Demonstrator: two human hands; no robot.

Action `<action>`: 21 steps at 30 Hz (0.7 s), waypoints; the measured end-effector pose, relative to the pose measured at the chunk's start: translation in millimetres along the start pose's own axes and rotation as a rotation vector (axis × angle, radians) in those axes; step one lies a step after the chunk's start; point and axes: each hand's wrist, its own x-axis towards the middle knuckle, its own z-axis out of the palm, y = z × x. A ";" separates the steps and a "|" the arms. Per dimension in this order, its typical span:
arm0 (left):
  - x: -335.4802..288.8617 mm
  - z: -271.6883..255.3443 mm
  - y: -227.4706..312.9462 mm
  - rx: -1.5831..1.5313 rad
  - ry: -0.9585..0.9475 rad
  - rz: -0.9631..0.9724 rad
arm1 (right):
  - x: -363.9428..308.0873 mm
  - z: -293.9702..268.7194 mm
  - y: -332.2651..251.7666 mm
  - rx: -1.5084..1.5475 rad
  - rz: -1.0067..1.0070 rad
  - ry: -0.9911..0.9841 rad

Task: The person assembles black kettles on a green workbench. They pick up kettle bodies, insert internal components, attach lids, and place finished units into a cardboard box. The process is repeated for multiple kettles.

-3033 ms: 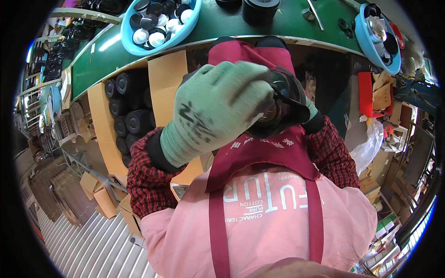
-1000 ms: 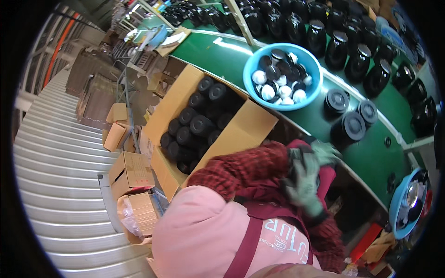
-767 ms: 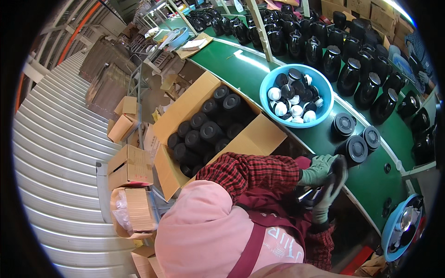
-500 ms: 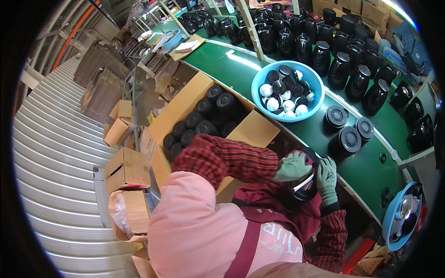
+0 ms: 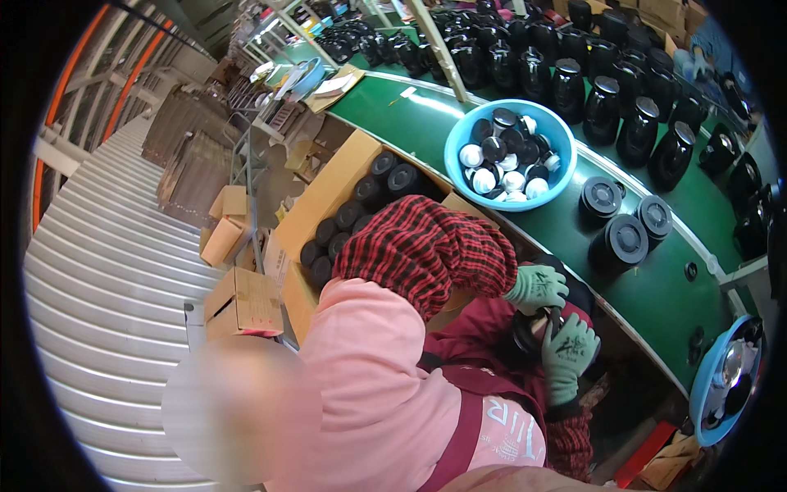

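Note:
In my lap, against a dark red apron, lies a black jug with a shiny part near its end; much of it is behind my gloves. My left hand, in a green glove, comes from the left with its fingers curled over the jug's upper side. Gloved alike, my right hand grips the near side with bent fingers by a dark, handle-like part. Three black cylinders with round ringed tops stand on the green tabletop just beyond my hands.
A blue basin of black and white lids sits on the table. Rows of glossy black jugs stand behind it. At left is an open carton of black cylinders. Another blue basin with mixed parts is at right.
My right hand has come down and closer to me, its fingers now bent at the jug. My left hand has shifted slightly over it. The whole view has turned a little.

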 end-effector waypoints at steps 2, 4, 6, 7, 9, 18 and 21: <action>20.0 -17.5 -0.8 0.009 0.003 0.103 | -11.0 -0.7 18.8 -0.001 0.013 0.051; 15.4 -13.7 -0.7 -0.125 0.061 0.162 | -14.9 4.9 40.5 0.098 -0.321 0.246; 13.8 -34.0 4.0 -0.135 -0.112 0.031 | -0.9 3.7 55.6 0.029 -0.598 0.418; 6.3 -26.1 8.7 -0.275 0.043 -0.007 | 12.0 8.2 82.2 -0.035 -0.817 0.308; -5.5 -30.4 40.7 -0.332 0.026 -0.359 | 62.5 -2.4 94.9 0.345 -0.397 -0.727; -20.6 -37.6 60.1 -0.242 0.009 -0.581 | 52.5 40.8 87.1 0.378 -0.447 -0.260; -23.0 -39.3 29.2 -0.546 -0.037 -0.553 | 44.0 31.4 86.1 0.390 -0.431 -0.274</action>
